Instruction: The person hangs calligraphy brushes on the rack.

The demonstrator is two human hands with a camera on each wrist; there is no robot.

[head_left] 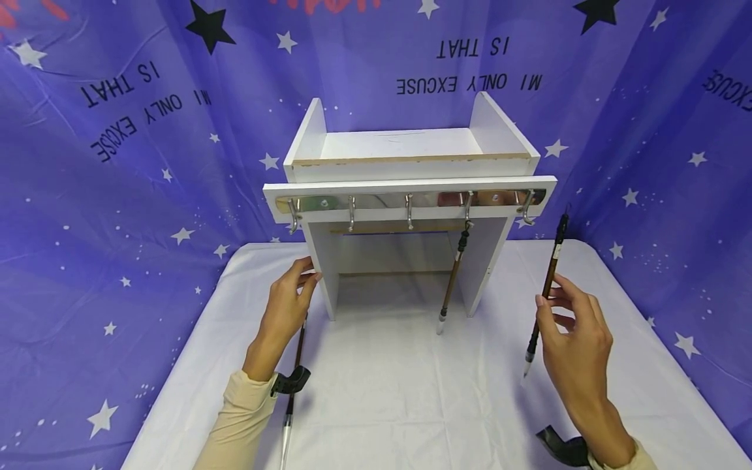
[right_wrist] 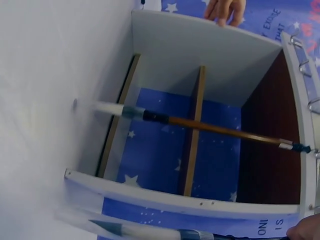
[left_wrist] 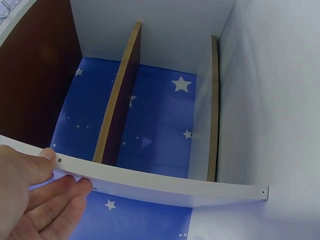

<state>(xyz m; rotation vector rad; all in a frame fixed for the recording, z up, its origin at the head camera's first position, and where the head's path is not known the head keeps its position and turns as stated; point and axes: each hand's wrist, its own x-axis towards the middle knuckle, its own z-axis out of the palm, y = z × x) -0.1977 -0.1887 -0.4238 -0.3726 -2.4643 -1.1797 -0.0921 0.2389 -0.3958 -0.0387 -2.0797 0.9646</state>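
Delicately, the right hand (head_left: 578,333), nearly closed, pinches a brown-handled, black-ended brush (head_left: 551,271), four o'clock from the white wooden shelf (head_left: 411,171); the left hand (head_left: 284,303) pinches the shelf's eight-o'clock side edge. A slack pinch could drop the brush; a tug could tip the shelf.

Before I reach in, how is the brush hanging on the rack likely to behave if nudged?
The hanging brush would probably swing, since it hangs by its top end from a single hook. It is likely light, because it looks slim along its length. It should stay fairly stiff, as its brown shaft runs straight.
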